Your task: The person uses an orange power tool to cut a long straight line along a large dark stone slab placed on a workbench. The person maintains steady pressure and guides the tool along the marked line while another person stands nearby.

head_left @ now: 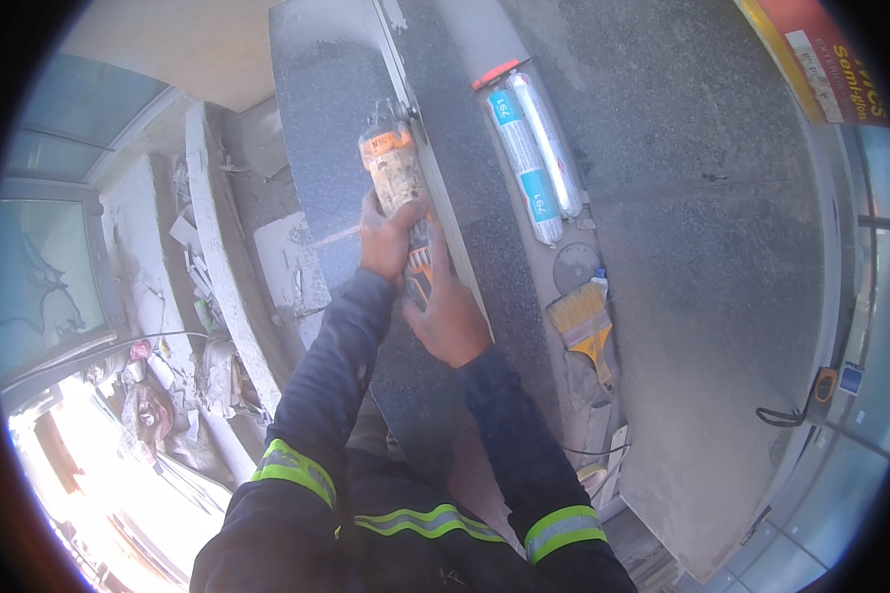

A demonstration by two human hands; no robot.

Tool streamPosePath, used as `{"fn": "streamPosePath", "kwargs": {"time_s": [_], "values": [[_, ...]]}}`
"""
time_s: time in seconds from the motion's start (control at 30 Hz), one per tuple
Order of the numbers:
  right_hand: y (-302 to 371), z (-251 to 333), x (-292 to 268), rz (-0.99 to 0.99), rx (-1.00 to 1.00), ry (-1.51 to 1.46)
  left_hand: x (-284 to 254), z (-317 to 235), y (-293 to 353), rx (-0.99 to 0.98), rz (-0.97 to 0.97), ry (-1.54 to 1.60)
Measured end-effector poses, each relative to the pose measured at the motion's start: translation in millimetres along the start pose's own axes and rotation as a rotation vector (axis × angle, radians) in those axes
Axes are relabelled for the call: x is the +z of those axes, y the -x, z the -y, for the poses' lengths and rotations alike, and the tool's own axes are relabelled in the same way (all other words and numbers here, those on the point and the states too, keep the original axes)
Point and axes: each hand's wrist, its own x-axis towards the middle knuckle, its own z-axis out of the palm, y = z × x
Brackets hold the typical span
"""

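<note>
Both my hands grip a dust-covered orange angle grinder (398, 178), its head pointing away from me. My left hand (386, 237) is wrapped round the body behind the orange collar. Further back, my right hand (451, 314) closes round the rear handle. The grinder's head lies over a dark speckled stone slab (331, 119), beside a pale raised strip (455, 262) along the slab. Dust and the guard hide the disc, so I cannot tell whether it touches the stone.
Right of the strip lie blue-and-white sealant tubes (526, 163), a round cutting disc (576, 267) and a yellow-handled brush (585, 331). A tape measure (825, 383) sits at the far right edge. A red-and-yellow box (821, 59) stands top right. Rubble (193, 262) fills the left.
</note>
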Motion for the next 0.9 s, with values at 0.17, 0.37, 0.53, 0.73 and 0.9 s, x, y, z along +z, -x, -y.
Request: {"fn": "streamPosePath", "kwargs": {"time_s": [0.17, 0.37, 0.53, 0.73, 0.9], "values": [[9.1, -2.3, 1.0, -0.017, -0.019, 0.017, 0.3, 1.0, 9.2, -0.031, 0.023, 0.009], [-3.9, -5.1, 1.6, 0.011, 0.028, 0.016, 2.5, -0.9, 2.0, -0.020, -0.010, 0.022], [-14.7, -6.6, 3.4, 0.019, 0.059, 0.074, 2.7, -1.9, -11.7, -0.011, 0.008, 0.010], [-26.2, -7.0, 4.5, 0.014, 0.045, 0.048, 2.0, -1.3, -24.0, -0.017, -0.016, 0.031], [-38.2, 0.5, -0.9, 0.040, 0.067, 0.043, 3.1, -4.5, -40.7, -0.013, -0.017, -0.017]]}}
